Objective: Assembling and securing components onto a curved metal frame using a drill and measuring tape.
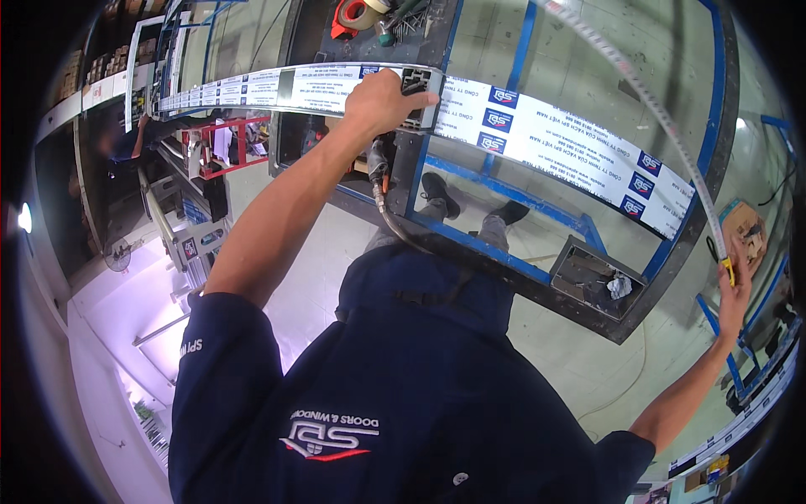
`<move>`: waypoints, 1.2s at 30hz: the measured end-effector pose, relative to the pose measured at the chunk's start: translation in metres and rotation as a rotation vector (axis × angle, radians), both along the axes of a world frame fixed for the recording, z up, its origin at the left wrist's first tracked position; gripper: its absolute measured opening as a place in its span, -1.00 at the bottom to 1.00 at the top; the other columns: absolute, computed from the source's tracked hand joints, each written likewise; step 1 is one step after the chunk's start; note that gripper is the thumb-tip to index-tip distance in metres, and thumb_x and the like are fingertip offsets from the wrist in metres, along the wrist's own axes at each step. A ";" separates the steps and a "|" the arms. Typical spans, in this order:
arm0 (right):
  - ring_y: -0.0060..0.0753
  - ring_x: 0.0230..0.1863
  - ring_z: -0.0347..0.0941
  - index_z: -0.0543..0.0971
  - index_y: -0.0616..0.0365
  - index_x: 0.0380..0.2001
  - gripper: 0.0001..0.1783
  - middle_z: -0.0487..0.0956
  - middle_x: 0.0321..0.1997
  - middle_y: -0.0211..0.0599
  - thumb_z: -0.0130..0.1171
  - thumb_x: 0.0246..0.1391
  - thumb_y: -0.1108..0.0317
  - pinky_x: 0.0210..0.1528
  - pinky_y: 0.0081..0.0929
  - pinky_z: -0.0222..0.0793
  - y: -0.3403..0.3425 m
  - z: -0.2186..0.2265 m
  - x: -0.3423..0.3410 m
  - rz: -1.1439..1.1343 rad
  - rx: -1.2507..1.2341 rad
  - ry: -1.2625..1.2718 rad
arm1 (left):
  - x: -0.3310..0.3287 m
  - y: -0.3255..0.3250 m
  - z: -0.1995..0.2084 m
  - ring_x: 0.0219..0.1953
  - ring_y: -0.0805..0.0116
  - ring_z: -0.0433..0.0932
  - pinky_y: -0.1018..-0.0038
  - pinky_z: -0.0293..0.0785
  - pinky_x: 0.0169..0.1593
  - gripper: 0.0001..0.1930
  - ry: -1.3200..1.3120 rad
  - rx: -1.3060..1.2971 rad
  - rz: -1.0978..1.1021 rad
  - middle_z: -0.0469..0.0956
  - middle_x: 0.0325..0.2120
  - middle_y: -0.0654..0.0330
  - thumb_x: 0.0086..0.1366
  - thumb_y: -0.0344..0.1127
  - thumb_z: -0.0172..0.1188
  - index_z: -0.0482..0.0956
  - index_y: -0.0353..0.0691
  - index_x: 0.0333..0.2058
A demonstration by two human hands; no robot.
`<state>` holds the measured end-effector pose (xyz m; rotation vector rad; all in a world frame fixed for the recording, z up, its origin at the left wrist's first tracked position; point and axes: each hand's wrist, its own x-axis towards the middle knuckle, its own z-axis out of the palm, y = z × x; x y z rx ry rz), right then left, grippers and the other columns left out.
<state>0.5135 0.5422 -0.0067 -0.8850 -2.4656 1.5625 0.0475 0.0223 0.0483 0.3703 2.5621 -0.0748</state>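
Over our black-and-blue metal bench [525,288], our left hand [374,101] lies on the end of a long white-and-blue film-wrapped metal bar [319,88], though we cannot tell if its fingers squeeze, and right of the bench our right hand [735,287] grips a small yellow tape measure [727,270].

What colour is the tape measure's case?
The visible part of the tape measure's case is yellow; the head view shows it best.

the navy short-sleeved shirt [428,395] bears white-and-red embroidery [329,438].
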 end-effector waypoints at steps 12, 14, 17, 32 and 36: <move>-0.63 -0.14 0.34 0.24 0.02 0.53 -0.29 0.49 -0.11 -0.47 0.18 0.39 0.44 -0.03 -0.70 0.25 -0.108 0.048 0.017 -0.417 0.056 0.011 | -0.008 0.032 0.006 -0.17 -0.22 0.72 0.06 0.63 -0.08 -0.47 0.003 -0.031 0.020 0.72 -0.30 -0.23 0.22 0.07 0.49 0.75 -0.43 -0.27; -0.64 -0.12 0.37 0.23 0.02 0.54 -0.27 0.52 -0.09 -0.44 0.19 0.38 0.46 -0.03 -0.70 0.28 -0.127 0.051 0.001 -0.432 0.089 0.042 | -0.009 0.024 -0.003 -0.27 -0.22 0.71 0.06 0.60 -0.14 -0.42 0.050 0.008 -0.017 0.68 -0.41 -0.25 0.21 0.11 0.49 0.70 -0.49 -0.38; -0.63 -0.09 0.41 0.19 0.05 0.54 -0.22 0.54 -0.09 -0.40 0.21 0.34 0.52 0.02 -0.67 0.30 -0.155 0.069 -0.023 -0.436 0.075 0.062 | -0.011 0.026 -0.005 -0.25 -0.22 0.70 0.05 0.60 -0.12 -0.41 0.061 0.020 -0.024 0.67 -0.38 -0.26 0.20 0.12 0.49 0.70 -0.49 -0.37; -0.40 -0.10 0.59 0.52 0.23 0.26 -0.48 0.58 -0.11 -0.28 0.09 0.31 0.22 0.02 -0.46 0.53 -0.405 0.042 -0.109 0.009 -0.802 0.052 | 0.015 -0.027 -0.005 -0.18 -0.22 0.72 0.07 0.65 -0.05 -0.40 0.170 0.447 0.028 0.72 -0.30 -0.20 0.14 0.19 0.50 0.75 -0.39 -0.33; -0.35 -0.06 0.58 0.48 0.24 0.29 -0.38 0.60 -0.06 -0.20 -0.02 0.13 0.35 0.05 -0.44 0.49 -0.454 0.031 -0.102 -0.033 -0.794 0.076 | 0.032 -0.106 -0.002 -0.35 -0.11 0.69 0.07 0.55 -0.23 -0.41 0.123 0.859 0.181 0.64 -0.52 -0.16 0.23 0.22 0.41 0.71 -0.36 -0.40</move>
